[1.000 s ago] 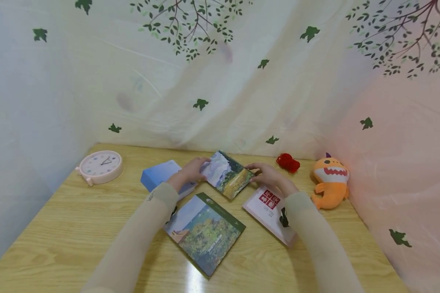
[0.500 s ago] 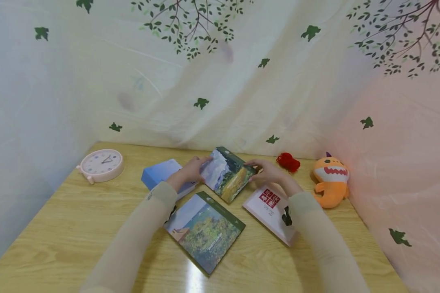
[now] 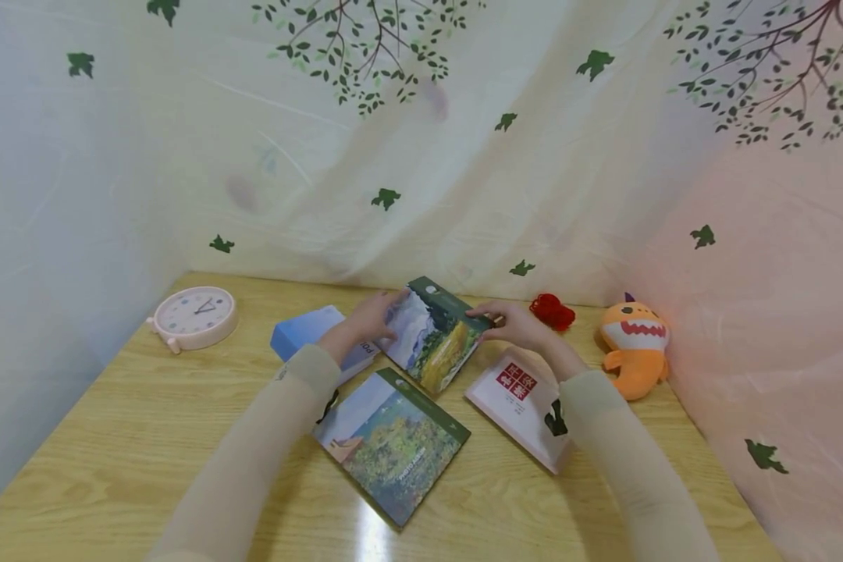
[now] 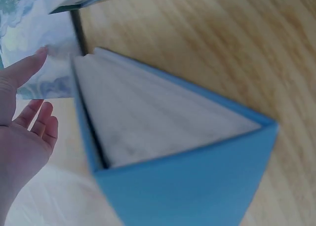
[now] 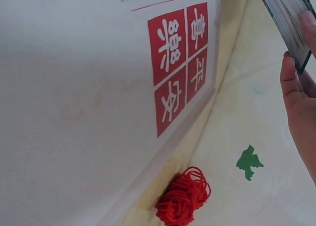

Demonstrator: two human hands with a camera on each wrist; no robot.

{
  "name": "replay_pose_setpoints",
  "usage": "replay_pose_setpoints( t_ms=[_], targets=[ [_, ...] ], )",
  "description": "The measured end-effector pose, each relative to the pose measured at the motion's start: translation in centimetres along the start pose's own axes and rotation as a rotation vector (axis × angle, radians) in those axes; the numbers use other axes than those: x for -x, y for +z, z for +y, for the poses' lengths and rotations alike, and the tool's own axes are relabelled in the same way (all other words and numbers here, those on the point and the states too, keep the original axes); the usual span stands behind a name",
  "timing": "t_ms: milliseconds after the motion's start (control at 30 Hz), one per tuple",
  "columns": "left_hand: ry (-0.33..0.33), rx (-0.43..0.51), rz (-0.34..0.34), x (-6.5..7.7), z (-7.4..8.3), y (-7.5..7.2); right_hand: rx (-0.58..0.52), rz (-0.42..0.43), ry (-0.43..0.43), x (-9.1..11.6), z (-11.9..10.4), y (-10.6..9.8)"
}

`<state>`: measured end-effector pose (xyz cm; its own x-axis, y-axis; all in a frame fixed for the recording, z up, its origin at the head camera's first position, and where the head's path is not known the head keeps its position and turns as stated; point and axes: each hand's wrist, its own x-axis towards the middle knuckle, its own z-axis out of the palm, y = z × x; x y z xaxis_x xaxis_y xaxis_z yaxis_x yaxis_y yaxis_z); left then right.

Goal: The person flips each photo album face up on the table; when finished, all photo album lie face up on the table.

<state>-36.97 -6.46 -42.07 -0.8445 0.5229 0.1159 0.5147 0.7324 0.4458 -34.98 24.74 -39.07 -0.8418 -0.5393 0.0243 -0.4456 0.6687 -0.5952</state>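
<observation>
A photo album [image 3: 435, 336] with a landscape painting and dark green band on its cover is held at the back middle of the table. My left hand [image 3: 372, 318] pinches its left edge, thumb on the cover and fingers underneath, as the left wrist view shows. At the opposite edge, my right hand [image 3: 516, 326] grips a corner; its page edges [image 5: 289, 18] show in the right wrist view. Nearer to me lies a larger album [image 3: 400, 445] with a painted garden cover. Beside my left hand is a blue album [image 4: 182, 191], its white pages visible.
Below my right wrist lies a pale pink book [image 3: 516, 406] with a red square of characters. Red yarn [image 3: 552, 311] and an orange shark plush [image 3: 634, 351] are at the right back. A pink alarm clock [image 3: 195, 316] lies at the far left. A fabric backdrop [image 3: 309, 156] encloses the table.
The held album has shifted slightly left and tilted, showing more of its green band. My right hand has turned a little with it. Other things stay put.
</observation>
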Motion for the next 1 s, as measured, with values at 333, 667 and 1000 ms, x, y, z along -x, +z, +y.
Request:
replay_pose_setpoints(
  t_ms=[333,667,1000],
  targets=[
    [-0.008,0.142,-0.03,0.1,0.6,-2.0,0.027,0.013,-0.025,0.5,-1.0,-0.5],
    [-0.02,0.236,-0.032,0.4,1.5,-3.7,-0.009,-0.029,-0.11,0.5,-1.9,-0.9],
    [0.007,0.261,-0.027,0.9,2.2,-4.9,-0.035,-0.047,-0.148,0.4,-3.0,-0.7]
  ],
)
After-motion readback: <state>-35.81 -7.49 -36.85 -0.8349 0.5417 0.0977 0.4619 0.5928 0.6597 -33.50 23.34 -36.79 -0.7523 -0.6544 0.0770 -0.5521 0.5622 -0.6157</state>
